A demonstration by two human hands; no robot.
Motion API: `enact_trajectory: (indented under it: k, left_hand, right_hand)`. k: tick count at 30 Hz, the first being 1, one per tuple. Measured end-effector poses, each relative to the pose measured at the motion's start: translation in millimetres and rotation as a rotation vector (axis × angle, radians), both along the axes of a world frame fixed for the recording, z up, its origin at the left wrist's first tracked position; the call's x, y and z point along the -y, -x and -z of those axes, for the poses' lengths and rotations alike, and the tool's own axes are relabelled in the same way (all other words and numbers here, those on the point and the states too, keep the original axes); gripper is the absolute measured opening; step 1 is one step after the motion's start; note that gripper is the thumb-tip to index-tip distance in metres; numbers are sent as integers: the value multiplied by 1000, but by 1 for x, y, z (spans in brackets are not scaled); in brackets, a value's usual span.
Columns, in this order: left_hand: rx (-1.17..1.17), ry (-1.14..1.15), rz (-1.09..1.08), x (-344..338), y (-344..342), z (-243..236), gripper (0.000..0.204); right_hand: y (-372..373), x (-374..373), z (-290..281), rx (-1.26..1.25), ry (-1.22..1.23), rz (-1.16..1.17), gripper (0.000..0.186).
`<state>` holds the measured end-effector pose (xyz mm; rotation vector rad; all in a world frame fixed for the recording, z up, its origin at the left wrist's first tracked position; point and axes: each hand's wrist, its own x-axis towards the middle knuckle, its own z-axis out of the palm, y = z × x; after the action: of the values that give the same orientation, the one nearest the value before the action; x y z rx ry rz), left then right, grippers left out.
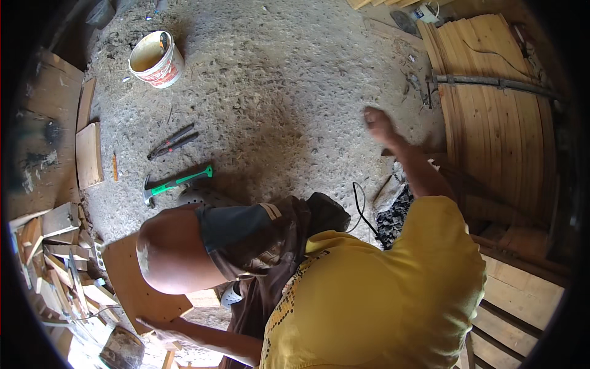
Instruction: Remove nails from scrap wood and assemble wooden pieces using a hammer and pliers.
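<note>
My left hand (165, 333) lies at the lower left with its fingers stretched out along the edge of a brown wooden board (126, 270). The board slants beneath my bent left knee. My right hand (379, 125) is held out to the upper right over the rough floor. Its fingers look curled and slightly blurred, and what they hold, if anything, is hidden. A claw hammer (178, 182) with a green and black handle lies on the floor beyond my knee. Just past it lie dark-handled pincers (173, 141).
A white bucket (163, 66) with a tool inside stands at the far left. Stacked planks (495, 111) fill the right side, a dark bar across them. Wood scraps (64, 261) are heaped at the left. A black cord (362, 212) loops beside my body. An orange stick-like item (115, 167) lies by the wooden panel.
</note>
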<state>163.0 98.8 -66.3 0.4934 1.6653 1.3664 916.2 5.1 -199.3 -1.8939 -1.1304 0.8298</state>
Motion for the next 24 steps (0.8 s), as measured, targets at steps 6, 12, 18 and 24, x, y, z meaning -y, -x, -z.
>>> enact_trajectory:
  k: [6,12,18,24]
  left_hand:
    - [149,-15,63,-27,2,-3,59]
    - [324,-203,-269,-73,-13,20,58]
    - [260,-47,-165,-146,38,65,71]
    - [12,94,-339,-104,127,130,65]
  right_hand:
    - [307,-154,-9,16,-34,-603,25]
    - [505,-256,-43,-1015,555,-463,47]
    - [575,-330,23,-1229,346,-307,59]
    - [663,-488,57,-814,208,-185,74]
